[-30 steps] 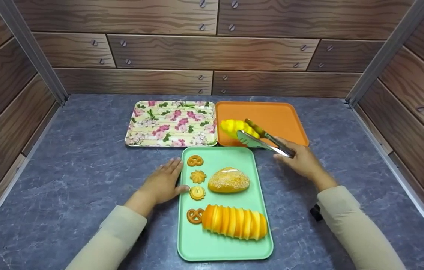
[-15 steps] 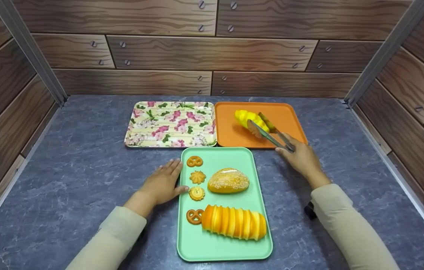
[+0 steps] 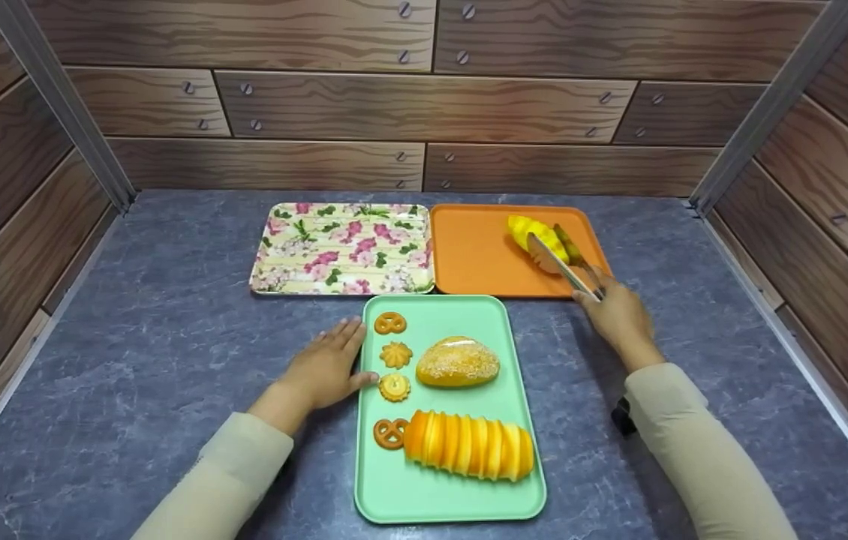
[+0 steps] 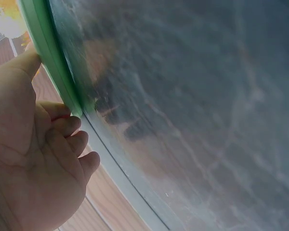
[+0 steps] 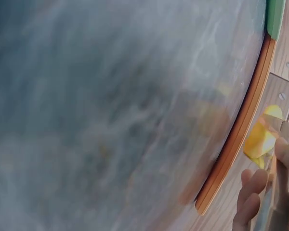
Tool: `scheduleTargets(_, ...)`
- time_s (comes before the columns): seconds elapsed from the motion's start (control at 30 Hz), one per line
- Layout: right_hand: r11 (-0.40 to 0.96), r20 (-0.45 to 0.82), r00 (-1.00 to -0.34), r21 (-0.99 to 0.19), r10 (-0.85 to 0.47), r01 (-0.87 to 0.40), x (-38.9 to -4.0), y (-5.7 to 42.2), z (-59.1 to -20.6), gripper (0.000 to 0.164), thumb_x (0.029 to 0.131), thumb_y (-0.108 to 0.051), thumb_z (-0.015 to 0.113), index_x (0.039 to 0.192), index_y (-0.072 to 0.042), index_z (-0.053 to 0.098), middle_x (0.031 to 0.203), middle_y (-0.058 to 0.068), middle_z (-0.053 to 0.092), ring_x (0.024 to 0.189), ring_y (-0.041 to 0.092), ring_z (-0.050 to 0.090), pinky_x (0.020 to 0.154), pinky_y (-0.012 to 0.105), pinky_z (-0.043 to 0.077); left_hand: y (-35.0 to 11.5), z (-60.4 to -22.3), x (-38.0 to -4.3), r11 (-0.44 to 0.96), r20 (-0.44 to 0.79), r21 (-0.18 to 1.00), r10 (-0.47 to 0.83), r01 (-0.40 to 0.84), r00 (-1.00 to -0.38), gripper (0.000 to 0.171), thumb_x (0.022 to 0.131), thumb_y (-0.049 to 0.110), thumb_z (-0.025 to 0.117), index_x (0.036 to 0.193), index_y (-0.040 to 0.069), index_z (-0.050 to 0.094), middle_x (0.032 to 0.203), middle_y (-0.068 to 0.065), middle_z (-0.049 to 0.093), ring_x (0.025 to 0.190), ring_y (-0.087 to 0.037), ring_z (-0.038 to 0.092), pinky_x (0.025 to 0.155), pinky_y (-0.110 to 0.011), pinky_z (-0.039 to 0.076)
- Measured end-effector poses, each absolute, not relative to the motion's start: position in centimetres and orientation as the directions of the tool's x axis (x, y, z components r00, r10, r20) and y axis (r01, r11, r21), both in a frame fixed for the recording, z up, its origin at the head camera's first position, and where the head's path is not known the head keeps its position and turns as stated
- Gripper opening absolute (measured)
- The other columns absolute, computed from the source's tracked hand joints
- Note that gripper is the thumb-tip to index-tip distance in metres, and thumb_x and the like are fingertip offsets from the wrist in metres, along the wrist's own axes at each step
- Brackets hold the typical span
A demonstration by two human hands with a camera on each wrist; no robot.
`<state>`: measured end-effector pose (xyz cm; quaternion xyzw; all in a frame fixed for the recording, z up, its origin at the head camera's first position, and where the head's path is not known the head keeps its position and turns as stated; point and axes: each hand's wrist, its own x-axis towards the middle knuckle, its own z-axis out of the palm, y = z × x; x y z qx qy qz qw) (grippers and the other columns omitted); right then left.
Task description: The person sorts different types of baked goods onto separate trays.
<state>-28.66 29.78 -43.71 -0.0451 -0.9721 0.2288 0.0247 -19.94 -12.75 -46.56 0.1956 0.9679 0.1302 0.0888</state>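
My right hand (image 3: 619, 316) grips a pair of metal tongs (image 3: 571, 271) near the front right corner of the orange tray (image 3: 469, 262). Between the tong tips is a yellow ridged bread roll (image 3: 530, 231), over the right half of that tray; whether it touches the surface I cannot tell. In the right wrist view the roll (image 5: 261, 137) shows beyond the orange rim, with fingers around the tongs. My left hand (image 3: 326, 366) rests with straight fingers against the left edge of the green tray (image 3: 454, 502), its thumb by a round cookie (image 3: 394, 387).
On the green tray lie a sesame bun (image 3: 458, 361), a sliced-looking loaf (image 3: 469, 445), two pretzels (image 3: 390, 323) and a flower-shaped cookie (image 3: 396, 355). A floral tray (image 3: 341, 247) adjoins the orange one on the left. Wood-patterned walls (image 3: 424, 105) enclose the back and sides.
The tongs and the yellow bread roll have moved right across the orange tray, from its left side to its right half. My left hand and the green tray's items have stayed put.
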Motion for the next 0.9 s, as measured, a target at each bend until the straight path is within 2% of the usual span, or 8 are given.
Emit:
scheduleTargets(0.1,0.894,0.016,-0.992,-0.436,0.124,0.104,-28.8,30.1,-43.7,0.069,0.094,-0.045,0.057,0.148,-0.008,0.035,0.103,0.025,0.059,0.075,0.032,0.052,0.057,0.041,0.041,-12.8,-46.6,-19.9,0.890,-0.117,0.284,0.402,0.358,-0.908,0.082,0.094,0.053,0.050,0.151,0.002,0.022,0.156,-0.013,0.017,0.142,-0.030,0.014,0.114,-0.047,0.016)
scheduleTargets(0.23,0.894,0.006,-0.990,-0.430,0.141,0.124,-28.9,30.7,-43.7,0.068,0.094,-0.046,0.056,0.147,-0.008,0.038,0.099,0.022,0.059,0.076,0.033,0.053,0.056,0.040,0.041,-12.8,-46.7,-19.9,0.889,-0.111,0.281,0.404,0.362,-0.908,0.082,0.094,0.053,0.051,0.151,0.001,0.022,0.156,-0.014,0.018,0.142,-0.031,0.015,0.114,-0.047,0.017)
scheduleTargets(0.4,0.893,-0.028,-0.987,-0.424,0.155,0.153,-29.0,31.2,-43.9,0.072,0.094,-0.050,0.054,0.150,-0.012,0.030,0.117,0.027,0.057,0.083,0.037,0.055,0.059,0.042,0.042,-12.8,-46.8,-20.0,0.888,-0.103,0.276,0.408,0.368,-0.907,0.082,0.093,0.053,0.051,0.151,0.001,0.022,0.156,-0.015,0.018,0.142,-0.031,0.015,0.114,-0.047,0.017)
scheduleTargets(0.57,0.899,-0.040,-0.988,-0.410,0.152,0.155,-29.1,31.6,-44.0,0.073,0.094,-0.051,0.053,0.152,-0.017,0.026,0.135,0.029,0.046,0.110,0.048,0.050,0.073,0.054,0.045,-12.8,-46.7,-20.0,0.888,-0.112,0.281,0.407,0.364,-0.906,0.082,0.094,0.052,0.051,0.151,0.001,0.022,0.156,-0.014,0.018,0.142,-0.030,0.015,0.114,-0.046,0.016)
scheduleTargets(0.7,0.897,-0.047,-0.985,-0.406,0.169,0.173,-29.2,31.7,-44.0,0.073,0.094,-0.052,0.053,0.152,-0.017,0.026,0.138,0.029,0.043,0.114,0.049,0.047,0.078,0.058,0.045,-12.7,-46.7,-20.0,0.890,-0.121,0.283,0.402,0.357,-0.908,0.082,0.094,0.053,0.050,0.151,0.002,0.021,0.156,-0.014,0.017,0.143,-0.030,0.014,0.114,-0.046,0.015)
scheduleTargets(0.9,0.895,-0.046,-0.983,-0.407,0.178,0.181,-29.2,31.7,-44.0,0.073,0.093,-0.050,0.054,0.151,-0.015,0.028,0.130,0.032,0.048,0.108,0.050,0.050,0.072,0.056,0.045,-12.7,-46.7,-20.0,0.891,-0.120,0.275,0.405,0.362,-0.906,0.082,0.094,0.053,0.050,0.151,0.001,0.021,0.156,-0.014,0.017,0.143,-0.030,0.014,0.114,-0.046,0.015)
